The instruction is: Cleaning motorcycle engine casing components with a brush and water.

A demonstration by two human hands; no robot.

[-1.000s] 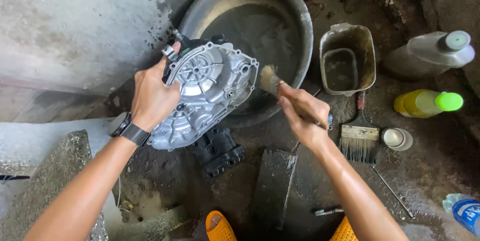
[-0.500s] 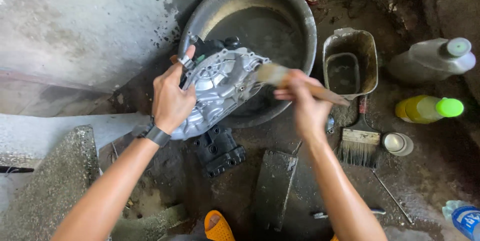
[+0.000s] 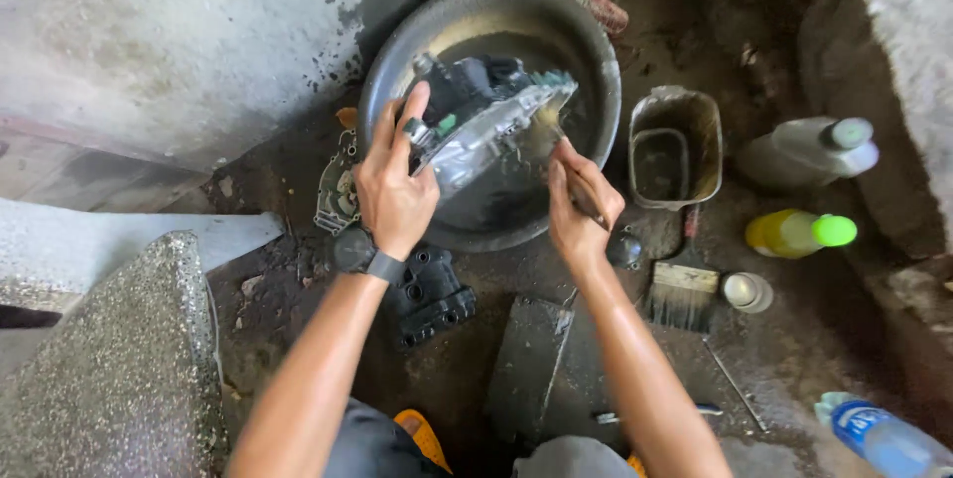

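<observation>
Grey cast-metal engine cover with dark underside parts (image 3: 486,131) sits tilted up on edge over the big round dark metal basin (image 3: 596,71), far centre of the scene. Half a second ago its ribbed outer face was turned to the camera; now it's rotated so the edge and the dark inner side show, so the scrubbing looks to have moved on to the rim or inner face. View also closer over the basin than before.

Left hand (image 3: 395,190) clamps the cover's left edge, fingers wrapped over the top, thumb up, black wristwatch (image 3: 359,252) on the wrist. Right hand (image 3: 581,205) is closed in a fist round a wooden-handled paintbrush (image 3: 574,180), bristle end pressed at the cover's right edge; bristles mostly hidden.

Outward:
- one dirty rectangular plastic tub (image 3: 675,145) just right of the basin
- one second flat paintbrush with pale bristles (image 3: 683,289) lying on the ground near the tub
- one small dark rounded part (image 3: 625,248) beside the right wrist
- one black cast part with bolt holes (image 3: 427,294) near side of the basin, under the left forearm
- one thin metal gasket-like plate (image 3: 336,190) left of the basin
- three bottles: grey with grey cap (image 3: 809,150), yellow with green cap (image 3: 799,232), clear with blue label (image 3: 879,438) at near right
- one small white round cap or jar (image 3: 747,291)
- one speckled stone slab (image 3: 119,369) near left

Ground wet and oily throughout.
</observation>
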